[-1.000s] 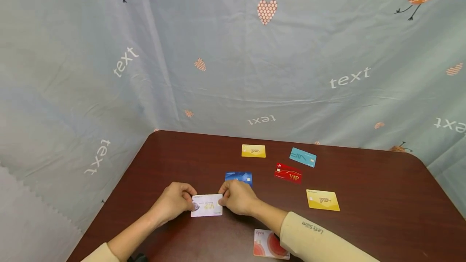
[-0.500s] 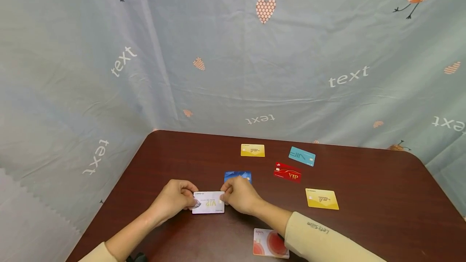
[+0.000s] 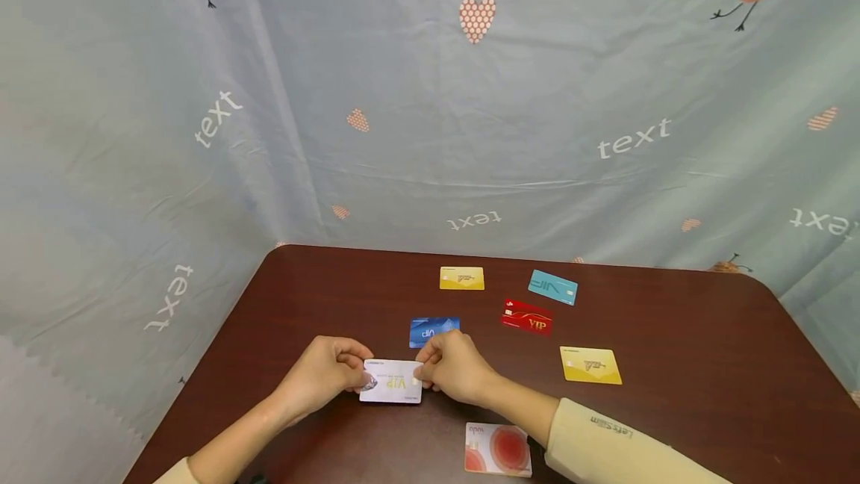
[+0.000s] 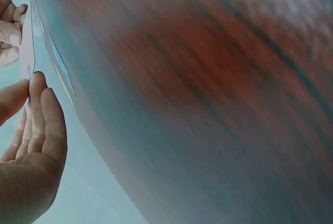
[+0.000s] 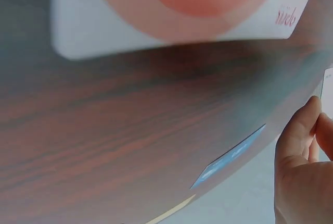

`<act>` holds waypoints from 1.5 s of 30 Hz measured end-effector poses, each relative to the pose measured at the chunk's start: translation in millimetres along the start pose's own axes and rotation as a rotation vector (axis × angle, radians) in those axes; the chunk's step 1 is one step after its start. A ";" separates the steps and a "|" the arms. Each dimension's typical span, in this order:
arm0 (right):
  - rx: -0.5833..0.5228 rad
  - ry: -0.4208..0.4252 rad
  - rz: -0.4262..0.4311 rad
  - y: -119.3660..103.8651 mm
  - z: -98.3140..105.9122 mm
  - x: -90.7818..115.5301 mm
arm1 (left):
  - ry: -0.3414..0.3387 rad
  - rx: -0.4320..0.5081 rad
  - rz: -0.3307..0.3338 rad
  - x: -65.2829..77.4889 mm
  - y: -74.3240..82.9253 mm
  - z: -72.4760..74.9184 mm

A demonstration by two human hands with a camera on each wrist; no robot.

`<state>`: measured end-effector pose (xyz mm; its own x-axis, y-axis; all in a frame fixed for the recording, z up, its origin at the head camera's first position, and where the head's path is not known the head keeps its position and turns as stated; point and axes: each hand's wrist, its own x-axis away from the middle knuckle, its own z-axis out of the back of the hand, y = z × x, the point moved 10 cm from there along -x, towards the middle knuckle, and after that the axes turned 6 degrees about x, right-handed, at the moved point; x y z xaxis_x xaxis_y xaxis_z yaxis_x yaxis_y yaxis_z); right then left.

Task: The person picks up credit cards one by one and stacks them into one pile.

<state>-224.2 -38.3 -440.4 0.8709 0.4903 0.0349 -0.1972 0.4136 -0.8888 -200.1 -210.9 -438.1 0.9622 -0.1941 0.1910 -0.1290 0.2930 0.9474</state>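
Note:
A white VIP card (image 3: 392, 387) with gold lettering is held between both hands, its printed face toward the head camera. My left hand (image 3: 325, 370) pinches the card's left end between thumb and fingers. At the opposite end, my right hand (image 3: 457, 369) pinches the right edge. In the left wrist view the card (image 4: 27, 52) appears nearly edge-on, above the table surface. Just beyond the right hand lies a blue VIP card (image 3: 430, 331), its lower right part covered by that hand. A white card with red circles (image 3: 499, 450) lies below the right forearm.
Flat on the dark wooden table (image 3: 699, 364) lie a yellow card (image 3: 462, 278) at the back, a teal card (image 3: 553, 287), a red VIP card (image 3: 527, 317) and another yellow card (image 3: 591, 365). A patterned grey-blue curtain (image 3: 537, 95) hangs behind the table.
Both hands stay on the white VIP card, which sits slightly farther right relative to the blue card. More of the blue card and the red-circled card shows. The whole head view has shifted slightly.

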 end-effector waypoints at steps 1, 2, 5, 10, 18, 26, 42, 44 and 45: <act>-0.005 -0.003 -0.001 0.6 0.5 2.1 | -0.012 0.013 0.002 1.0 -0.2 -2.2; -0.012 -0.007 -0.004 1.1 1.5 4.2 | -0.026 0.021 -0.002 1.6 -0.1 -4.5; -0.025 -0.015 -0.008 3.1 5.9 9.7 | -0.055 0.050 -0.006 2.8 0.9 -11.4; -0.039 -0.036 -0.018 4.9 15.3 16.6 | -0.075 0.071 -0.016 4.2 4.8 -22.0; -0.083 -0.066 -0.019 9.4 30.2 25.0 | -0.070 0.096 -0.008 2.0 13.3 -34.4; -0.077 -0.069 -0.009 8.8 40.3 30.0 | -0.065 0.131 0.005 1.2 15.6 -41.0; -0.141 -0.033 -0.043 12.9 63.3 57.6 | -0.089 0.140 -0.046 0.3 32.9 -64.2; -0.145 -0.031 -0.042 14.2 65.5 60.1 | -0.093 0.136 -0.052 -0.2 34.6 -66.8; -0.148 -0.029 -0.041 15.1 66.6 61.3 | -0.095 0.132 -0.055 -0.5 35.3 -68.1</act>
<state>-203.7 49.1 -421.3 0.8629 0.4983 0.0843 -0.0910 0.3172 -0.9440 -188.8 -136.7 -422.3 0.9424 -0.2961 0.1557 -0.1132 0.1555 0.9813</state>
